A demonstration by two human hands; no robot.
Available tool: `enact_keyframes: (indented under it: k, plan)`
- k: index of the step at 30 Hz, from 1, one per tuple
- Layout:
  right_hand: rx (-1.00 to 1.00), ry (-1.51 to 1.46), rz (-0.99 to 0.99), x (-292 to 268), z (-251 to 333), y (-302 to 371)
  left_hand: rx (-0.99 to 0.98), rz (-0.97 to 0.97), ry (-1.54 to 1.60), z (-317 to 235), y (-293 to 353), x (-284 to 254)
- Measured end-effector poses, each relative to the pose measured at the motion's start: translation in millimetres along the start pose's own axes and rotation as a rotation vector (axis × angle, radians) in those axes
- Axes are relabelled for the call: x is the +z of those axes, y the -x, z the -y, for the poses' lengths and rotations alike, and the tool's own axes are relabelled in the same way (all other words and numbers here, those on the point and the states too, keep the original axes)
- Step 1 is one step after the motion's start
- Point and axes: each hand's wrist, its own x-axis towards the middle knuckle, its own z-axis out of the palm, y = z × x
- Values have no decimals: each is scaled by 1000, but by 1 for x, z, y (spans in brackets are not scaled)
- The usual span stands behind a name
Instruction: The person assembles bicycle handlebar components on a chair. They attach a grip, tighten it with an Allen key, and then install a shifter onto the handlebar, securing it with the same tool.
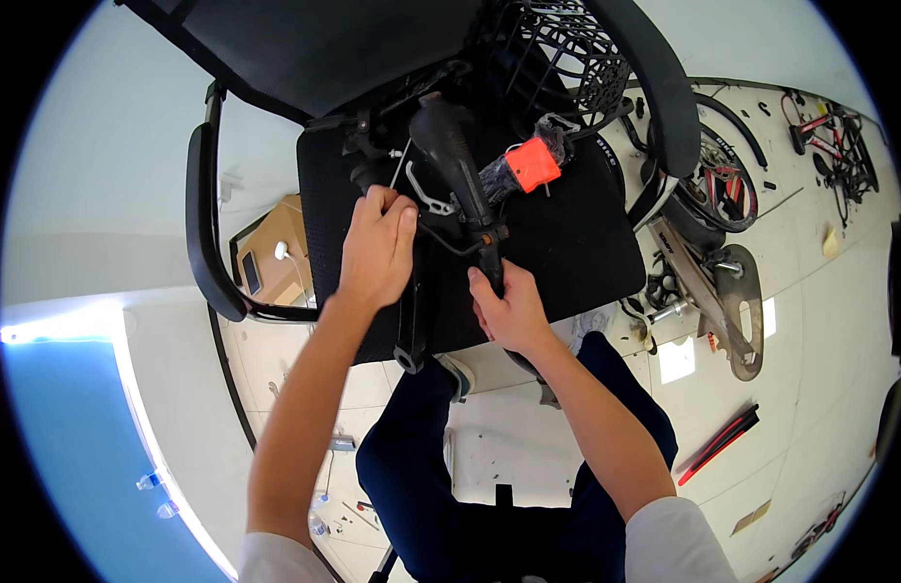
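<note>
Both my hands work over a heap of black bike parts on the seat of a black office chair [567, 262]. My right hand [512, 309] is closed round the lower end of a black bar [490, 260], just below its orange-marked clamp [493, 235]. Above that clamp lies a black bike saddle [441, 136]. My left hand [380, 251] is closed at the left, its fingers pressed together; what they hold is hidden. A thin silver rod [402, 163] juts up beyond them. Beneath this hand runs a black tube [412, 325] with a ring-shaped end. A silver lever [428, 194] lies between the hands.
A red-orange box-shaped piece [533, 163] in plastic wrap and a black lattice basket [577, 49] are on the chair. Armrests [209, 223] flank the seat. On the floor at right are a bike wheel [727, 180], a grey frame part [698, 287] and red-black strips [720, 444].
</note>
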Motion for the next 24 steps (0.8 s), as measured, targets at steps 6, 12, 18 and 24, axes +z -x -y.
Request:
enact_keyframes:
  k: [6,12,18,24]
  plan:
    - [-91,-33,10,1,-2,-2,-119,-167,30,-16,15,16]
    - [72,-177,111,1,34,9,-26,-112,56,-19,29,-1]
    - [-146,-116,-19,13,34,2,-104,27,204,-75,69,-2]
    - [-236,126,-178,31,26,6,-565,65,406,-134,84,-39]
